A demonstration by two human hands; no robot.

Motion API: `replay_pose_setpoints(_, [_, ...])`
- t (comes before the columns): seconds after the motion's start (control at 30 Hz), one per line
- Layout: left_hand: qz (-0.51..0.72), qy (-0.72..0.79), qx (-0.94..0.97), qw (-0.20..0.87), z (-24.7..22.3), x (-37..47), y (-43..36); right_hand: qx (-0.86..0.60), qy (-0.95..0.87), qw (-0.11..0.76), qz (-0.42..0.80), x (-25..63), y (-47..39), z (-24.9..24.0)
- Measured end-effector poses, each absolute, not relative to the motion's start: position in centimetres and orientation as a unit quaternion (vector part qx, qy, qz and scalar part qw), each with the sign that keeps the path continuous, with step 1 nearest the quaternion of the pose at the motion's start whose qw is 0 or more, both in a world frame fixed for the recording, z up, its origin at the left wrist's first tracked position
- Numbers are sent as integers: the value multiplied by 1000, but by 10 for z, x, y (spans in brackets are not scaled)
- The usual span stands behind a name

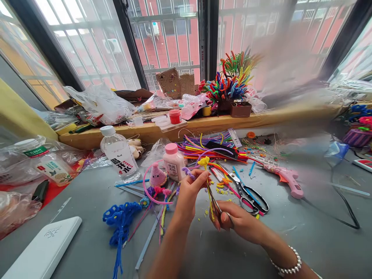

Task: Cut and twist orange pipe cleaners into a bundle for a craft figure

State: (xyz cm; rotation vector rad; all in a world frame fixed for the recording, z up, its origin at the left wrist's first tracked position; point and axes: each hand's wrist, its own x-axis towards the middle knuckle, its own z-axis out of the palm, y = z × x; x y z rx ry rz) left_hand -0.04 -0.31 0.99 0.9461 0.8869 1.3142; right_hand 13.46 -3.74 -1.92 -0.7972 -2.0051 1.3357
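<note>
My left hand (190, 192) pinches a yellow pipe-cleaner flower (204, 162) between thumb and fingertips, its fuzzy yellow stem (211, 205) hanging down. Closed around small metal scissors (215, 202), my right hand (232, 219) holds the blades against that stem; the handles are hidden in my fingers. Yellow fluff clippings (225, 190) lie scattered on the table beyond. Bigger black-handled scissors (247, 195) rest to the right of my hands. Left of my left hand are a pink knitted figure (157, 175), a pink-capped bottle (173, 162) and a blue pipe-cleaner piece (122, 221).
A pink glue gun (286, 178) with a cord lies at right. Bundled coloured pipe cleaners (203, 149) lie behind my hands. A water bottle (119, 157) and a white power bank (43, 250) stand and lie at left. Crowded with bags and supplies, the wooden sill (122, 133) runs along the back.
</note>
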Motion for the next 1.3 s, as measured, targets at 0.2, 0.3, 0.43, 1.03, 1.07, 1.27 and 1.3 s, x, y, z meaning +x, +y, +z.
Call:
replay_pose_setpoints(0.2, [588, 372, 373, 614, 9, 2, -3, -319, -734, 314, 511, 134, -36, -22])
replay_pose_setpoints(0.3, [601, 365, 365, 610, 10, 3, -4, -340, -718, 318, 517, 133, -35, -24])
replay_pose_setpoints(0.43, [613, 361, 360, 604, 11, 4, -5, -367, -706, 319, 515, 132, -32, -27])
replay_pose_setpoints(1.03, [587, 372, 391, 604, 6, 3, -5, -334, -768, 282, 469, 133, -40, -13])
replay_pose_setpoints(1.07, [585, 372, 395, 603, 6, 3, -5, -336, -766, 283, 469, 133, -40, -14])
replay_pose_setpoints(1.27, [581, 379, 404, 596, 7, 3, -4, -338, -753, 292, 483, 132, -38, -17])
replay_pose_setpoints(1.3, [583, 380, 403, 594, 7, 3, -4, -337, -751, 294, 486, 132, -38, -18])
